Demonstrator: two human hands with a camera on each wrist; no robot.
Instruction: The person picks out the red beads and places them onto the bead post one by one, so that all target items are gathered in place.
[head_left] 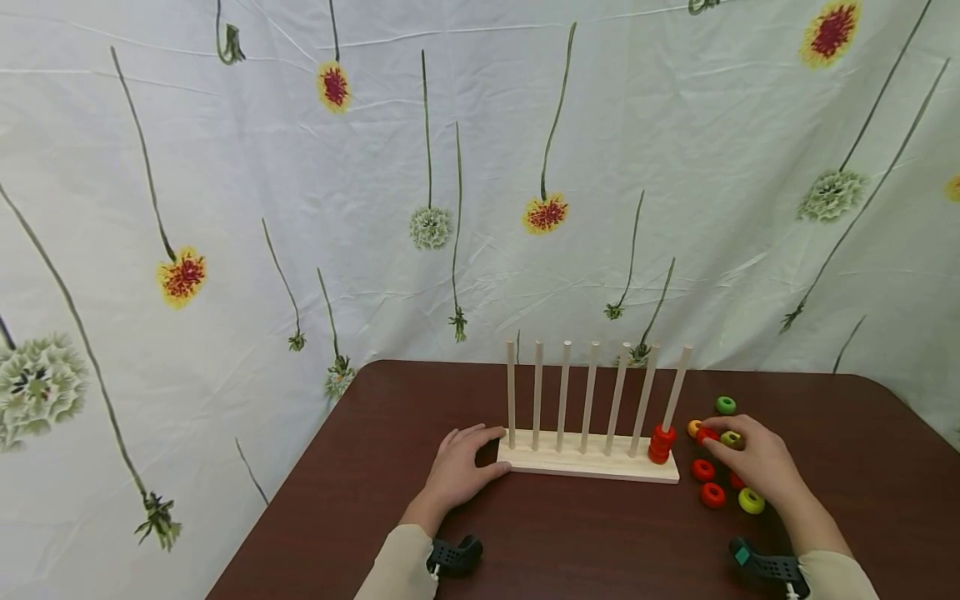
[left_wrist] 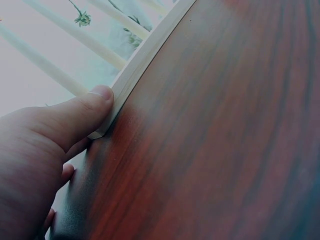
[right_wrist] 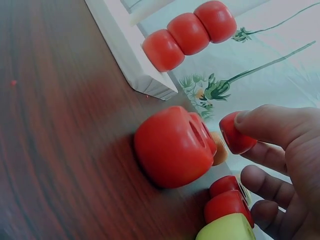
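A pale wooden peg board (head_left: 588, 467) with a row of upright pegs stands on the table. Three red beads (right_wrist: 187, 34) are stacked on its rightmost peg (head_left: 677, 387). At the board's left end, my left hand (head_left: 457, 468) grips the base between thumb and fingers, its thumb (left_wrist: 95, 105) against the front edge. To the right of the board, my right hand (head_left: 763, 460) pinches a red bead (right_wrist: 234, 134) between thumb and fingertip, held above the loose beads. Nearest below it lie a red bead (head_left: 702, 470) and an orange bead (head_left: 694, 427).
More loose beads lie right of the board: green (head_left: 725, 405), yellow-green (head_left: 751, 501) and red (head_left: 712, 495). Some are partly hidden by the right hand. A flowered white cloth (head_left: 487, 167) hangs behind the dark brown table (head_left: 570, 542).
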